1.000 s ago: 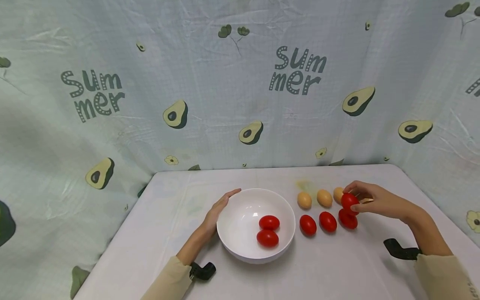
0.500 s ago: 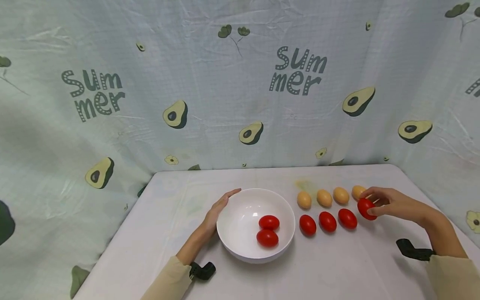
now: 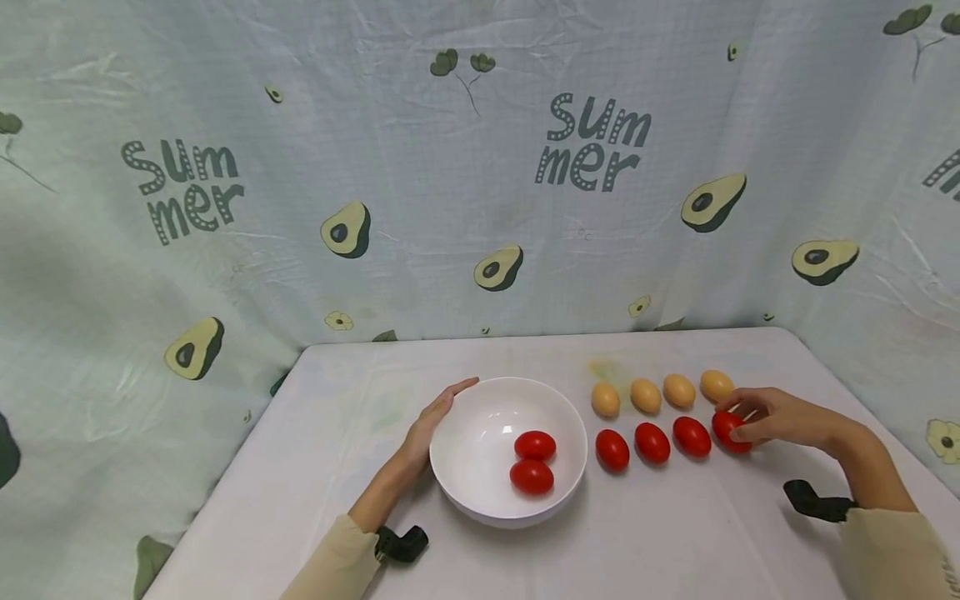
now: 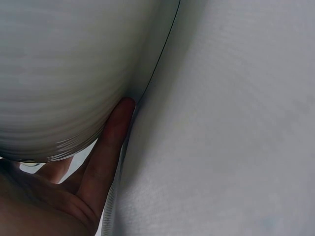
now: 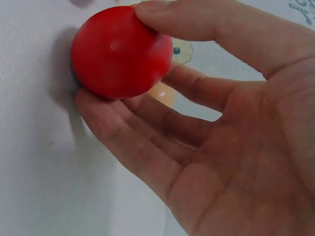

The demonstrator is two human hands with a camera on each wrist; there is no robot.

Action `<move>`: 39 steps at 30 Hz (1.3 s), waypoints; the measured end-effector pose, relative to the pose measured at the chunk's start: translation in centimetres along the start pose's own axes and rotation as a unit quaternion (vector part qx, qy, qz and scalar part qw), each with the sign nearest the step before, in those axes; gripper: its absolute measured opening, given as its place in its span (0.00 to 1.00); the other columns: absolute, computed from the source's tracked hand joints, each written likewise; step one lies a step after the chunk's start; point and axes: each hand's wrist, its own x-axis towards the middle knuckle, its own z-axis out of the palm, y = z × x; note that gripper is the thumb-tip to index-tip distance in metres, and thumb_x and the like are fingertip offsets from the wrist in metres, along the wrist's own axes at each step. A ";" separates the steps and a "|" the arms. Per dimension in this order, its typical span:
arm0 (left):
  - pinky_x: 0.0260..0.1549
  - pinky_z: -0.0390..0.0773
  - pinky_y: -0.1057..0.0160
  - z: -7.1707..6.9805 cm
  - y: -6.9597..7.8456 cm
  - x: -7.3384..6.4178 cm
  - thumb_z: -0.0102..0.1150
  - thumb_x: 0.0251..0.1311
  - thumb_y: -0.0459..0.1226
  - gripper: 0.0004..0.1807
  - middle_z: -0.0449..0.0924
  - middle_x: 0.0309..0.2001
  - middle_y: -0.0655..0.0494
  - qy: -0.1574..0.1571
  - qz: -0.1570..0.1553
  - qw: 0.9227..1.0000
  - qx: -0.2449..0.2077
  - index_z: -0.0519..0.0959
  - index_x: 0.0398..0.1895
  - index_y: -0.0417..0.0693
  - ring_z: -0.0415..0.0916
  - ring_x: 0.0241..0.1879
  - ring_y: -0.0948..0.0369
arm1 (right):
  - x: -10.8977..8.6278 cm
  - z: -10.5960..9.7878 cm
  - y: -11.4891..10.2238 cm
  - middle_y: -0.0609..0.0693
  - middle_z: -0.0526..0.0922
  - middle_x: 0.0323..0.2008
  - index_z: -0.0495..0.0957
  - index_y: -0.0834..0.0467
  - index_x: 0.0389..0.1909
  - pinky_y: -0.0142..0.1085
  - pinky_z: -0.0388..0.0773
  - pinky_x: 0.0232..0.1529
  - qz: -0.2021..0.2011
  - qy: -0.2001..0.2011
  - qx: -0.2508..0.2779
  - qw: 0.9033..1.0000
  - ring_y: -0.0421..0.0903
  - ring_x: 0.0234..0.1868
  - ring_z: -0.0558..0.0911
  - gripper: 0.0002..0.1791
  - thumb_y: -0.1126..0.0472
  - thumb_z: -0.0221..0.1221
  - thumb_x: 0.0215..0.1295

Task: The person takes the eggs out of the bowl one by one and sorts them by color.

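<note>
In the head view my right hand [image 3: 780,418] pinches a red egg [image 3: 726,432] at the right end of a row of red eggs. The right wrist view shows that egg [image 5: 118,54] between thumb and fingertips, low over the tablecloth; whether it touches the cloth I cannot tell. My left hand [image 3: 427,433] rests against the left outer side of a white bowl [image 3: 480,492], its fingers fairly straight along the wall [image 4: 64,73]. Inside the bowl lie two red eggs, an upper one [image 3: 535,445] and a lower one [image 3: 532,477], side by side.
Three more red eggs [image 3: 652,443] lie between the bowl and my right hand. Behind them runs a row of several yellowish-brown eggs [image 3: 678,391]. A white cloth covers the table [image 3: 645,533]; a printed curtain [image 3: 420,167] hangs behind its far edge.
My right hand has carried the red egg to the right, away from above the third red egg, then lowered it at the row's end. The left hand and bowl have stayed put.
</note>
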 end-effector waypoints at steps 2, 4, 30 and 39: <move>0.65 0.67 0.78 0.0 0.0 0.0 0.25 0.83 0.51 0.31 0.60 0.81 0.54 -0.002 0.004 1.000 0.003 0.62 0.80 0.52 0.56 0.81 0.53 | 0.0 0.0 0.1 0.58 0.80 0.52 0.70 0.70 0.64 0.36 0.86 0.43 0.004 0.000 -0.001 1.000 0.49 0.51 0.77 0.32 0.55 0.64 0.64; 0.65 0.67 0.78 0.0 0.0 0.0 0.24 0.84 0.51 0.31 0.59 0.81 0.51 -0.005 0.009 1.000 0.006 0.61 0.80 0.50 0.55 0.81 0.51 | 0.1 0.1 0.0 0.57 0.80 0.51 0.70 0.70 0.64 0.36 0.86 0.42 0.005 -0.001 -0.002 1.000 0.49 0.49 0.78 0.32 0.56 0.64 0.64; 0.64 0.67 0.80 0.0 0.1 -0.1 0.25 0.83 0.51 0.31 0.59 0.81 0.53 -0.005 0.000 1.000 -0.004 0.60 0.81 0.52 0.55 0.81 0.53 | -0.3 -0.3 -1.2 0.61 0.80 0.54 0.67 0.72 0.68 0.43 0.85 0.48 0.031 -0.022 -0.023 0.999 0.49 0.51 0.78 0.36 0.56 0.64 0.65; 0.64 0.67 0.79 0.1 0.1 -0.2 0.24 0.83 0.51 0.31 0.60 0.81 0.53 -0.002 0.002 1.000 0.005 0.61 0.80 0.52 0.56 0.81 0.52 | -0.2 -0.4 -0.9 0.63 0.80 0.56 0.67 0.68 0.69 0.50 0.86 0.50 0.025 -0.027 -0.026 0.999 0.49 0.52 0.79 0.39 0.53 0.67 0.63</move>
